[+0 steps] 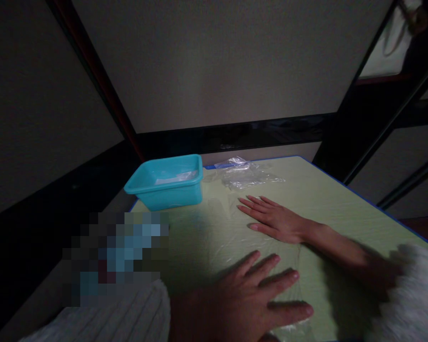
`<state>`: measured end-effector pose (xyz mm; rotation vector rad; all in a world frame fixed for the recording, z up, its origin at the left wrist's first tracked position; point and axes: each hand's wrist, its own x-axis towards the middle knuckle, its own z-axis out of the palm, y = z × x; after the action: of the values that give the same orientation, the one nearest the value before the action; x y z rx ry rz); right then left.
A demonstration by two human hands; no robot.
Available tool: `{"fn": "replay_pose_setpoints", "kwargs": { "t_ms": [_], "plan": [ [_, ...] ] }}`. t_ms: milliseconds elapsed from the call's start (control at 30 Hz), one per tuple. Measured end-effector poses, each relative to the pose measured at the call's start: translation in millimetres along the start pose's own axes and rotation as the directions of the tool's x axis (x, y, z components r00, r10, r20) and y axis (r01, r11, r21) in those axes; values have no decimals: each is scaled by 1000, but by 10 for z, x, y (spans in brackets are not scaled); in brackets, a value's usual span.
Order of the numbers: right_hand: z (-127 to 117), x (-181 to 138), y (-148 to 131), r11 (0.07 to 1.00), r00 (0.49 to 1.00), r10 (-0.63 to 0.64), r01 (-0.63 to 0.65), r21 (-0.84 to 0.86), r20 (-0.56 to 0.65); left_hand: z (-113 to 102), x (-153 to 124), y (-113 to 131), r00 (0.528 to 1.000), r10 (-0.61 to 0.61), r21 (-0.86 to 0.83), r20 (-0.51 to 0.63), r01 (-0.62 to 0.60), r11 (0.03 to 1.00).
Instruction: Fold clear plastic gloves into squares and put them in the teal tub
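My left hand [249, 294] lies flat at the near edge of the pale green table [342, 209], fingers spread and pointing right. It presses on a clear plastic sheet or bag [217, 237] spread over the tabletop. My right hand [274, 221] reaches in from the right, palm down, fingers stretched out to the left on the same clear plastic. Neither hand holds anything. A white fluffy sleeve [413, 289] covers my right arm, and a ribbed light sleeve [128, 318] covers my left.
A teal plastic tub [166, 183] stands at the table's far left corner with clear plastic inside. A crumpled heap of clear plastic bags [244, 173] lies beside it at the back edge. Dark frame bars and a plain wall rise behind.
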<state>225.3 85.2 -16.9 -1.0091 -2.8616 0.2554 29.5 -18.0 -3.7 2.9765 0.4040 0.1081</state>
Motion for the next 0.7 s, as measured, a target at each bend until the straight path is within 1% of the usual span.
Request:
{"fn": "replay_pose_setpoints", "kwargs": {
  "t_ms": [167,400,467,633,700],
  "plan": [
    [-8,0,13,1000,1000,10,-9,-16,27,1,-17,16,1000,-6,41,-20,6,999],
    [-41,-17,71,999,999,33,-33,-6,20,-37,-87,-22,999,41,79,-5,-40,996],
    [-73,-29,79,999,999,38,-38,-9,18,-54,-107,-34,999,52,70,-4,-51,996],
    [-199,-75,105,999,998,28,-29,-18,-59,-107,-144,-51,996,83,-5,22,-83,997],
    [-244,-93,127,999,997,26,-28,-39,-66,-140,-154,-56,996,87,-38,23,-86,996]
  ]
}}
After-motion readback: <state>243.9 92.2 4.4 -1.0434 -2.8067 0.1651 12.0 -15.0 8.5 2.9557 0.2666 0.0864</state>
